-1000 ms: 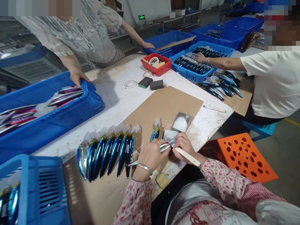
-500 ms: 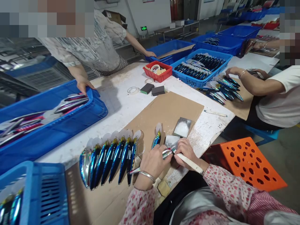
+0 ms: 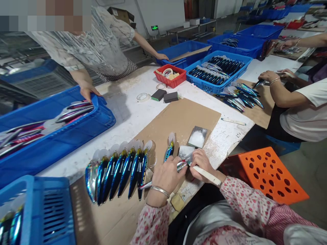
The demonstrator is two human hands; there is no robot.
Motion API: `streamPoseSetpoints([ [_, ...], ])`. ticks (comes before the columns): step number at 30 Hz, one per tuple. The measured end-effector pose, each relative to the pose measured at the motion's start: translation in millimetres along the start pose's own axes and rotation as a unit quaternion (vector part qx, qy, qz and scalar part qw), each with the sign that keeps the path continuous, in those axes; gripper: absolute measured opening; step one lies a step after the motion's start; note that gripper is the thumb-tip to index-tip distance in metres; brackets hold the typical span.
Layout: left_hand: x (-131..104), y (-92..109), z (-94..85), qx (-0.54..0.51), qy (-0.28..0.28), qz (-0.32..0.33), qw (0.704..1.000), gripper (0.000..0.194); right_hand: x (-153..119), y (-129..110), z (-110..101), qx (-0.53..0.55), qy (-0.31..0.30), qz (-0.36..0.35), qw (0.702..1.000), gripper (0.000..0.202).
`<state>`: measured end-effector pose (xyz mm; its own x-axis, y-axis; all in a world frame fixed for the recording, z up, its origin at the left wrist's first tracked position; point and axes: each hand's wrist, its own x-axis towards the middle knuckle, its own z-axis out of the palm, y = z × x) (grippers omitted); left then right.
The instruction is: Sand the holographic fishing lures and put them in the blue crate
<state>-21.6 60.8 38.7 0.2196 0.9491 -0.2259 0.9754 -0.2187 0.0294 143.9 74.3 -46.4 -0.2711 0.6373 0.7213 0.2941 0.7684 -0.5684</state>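
My left hand point(image 3: 166, 177) is closed around a silver-and-red fishing lure point(image 3: 181, 165), whose pale pointed tail sticks out by my wrist. In my right hand point(image 3: 202, 162) is a tool with a flat white handle point(image 3: 207, 175); its tip meets the lure, partly hidden by my fingers. Just beyond my left hand a blue lure point(image 3: 169, 151) lies alone on the cardboard point(image 3: 189, 110). A row of several blue-and-black lures point(image 3: 120, 173) with clear lips lies to the left. Two grey pads with white powder, one pad point(image 3: 197, 136) farther out, lie beyond my hands.
A co-worker's hand point(image 3: 88, 91) grips a blue crate point(image 3: 102, 117) of lures at left. Nearer stands a slotted blue basket point(image 3: 51, 190). Beyond are dark sanding blocks point(image 3: 170, 97), a tape roll point(image 3: 143, 97), a red bin point(image 3: 176, 80) and a lure-filled basket point(image 3: 204, 87). An orange stool point(image 3: 273, 175) stands right.
My hands keep nearly the same place, still holding the lure and the white-handled tool. The view has shifted slightly. At right, a co-worker's hands have drawn back from the lure pile, now holding a dark lure.
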Motion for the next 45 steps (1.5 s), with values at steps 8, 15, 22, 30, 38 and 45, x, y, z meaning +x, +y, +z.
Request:
streamPoseSetpoints([
  [8,-1.8,3.2,-0.7,0.023,-0.004,-0.006,1.0,0.032,-0.7,-0.2,1.0,0.004,0.022,0.005,1.0,0.01],
  [15,-3.9,8.9,-1.9,0.039,-0.021,-0.018,0.999,0.035,-1.7,-0.3,0.9,-0.013,0.002,0.001,1.0,0.01],
  [22,-6.2,11.9,-2.9,0.044,-0.021,-0.022,0.999,0.035,-1.5,-1.4,-0.2,-0.017,-0.006,-0.007,1.0,0.011],
  [30,-6.8,12.8,-3.3,0.049,-0.016,-0.021,0.998,0.036,-0.2,-2.4,-0.7,-0.007,0.021,-0.011,1.0,0.01],
  [38,-6.3,13.0,-2.3,0.044,-0.017,-0.025,0.999,0.036,0.7,-2.2,0.3,-0.023,0.017,-0.019,0.999,0.011],
  [45,-7.8,16.0,-3.0,0.05,-0.019,-0.03,0.998,0.035,0.1,-1.8,-0.7,-0.028,-0.007,-0.007,1.0,0.012],
])
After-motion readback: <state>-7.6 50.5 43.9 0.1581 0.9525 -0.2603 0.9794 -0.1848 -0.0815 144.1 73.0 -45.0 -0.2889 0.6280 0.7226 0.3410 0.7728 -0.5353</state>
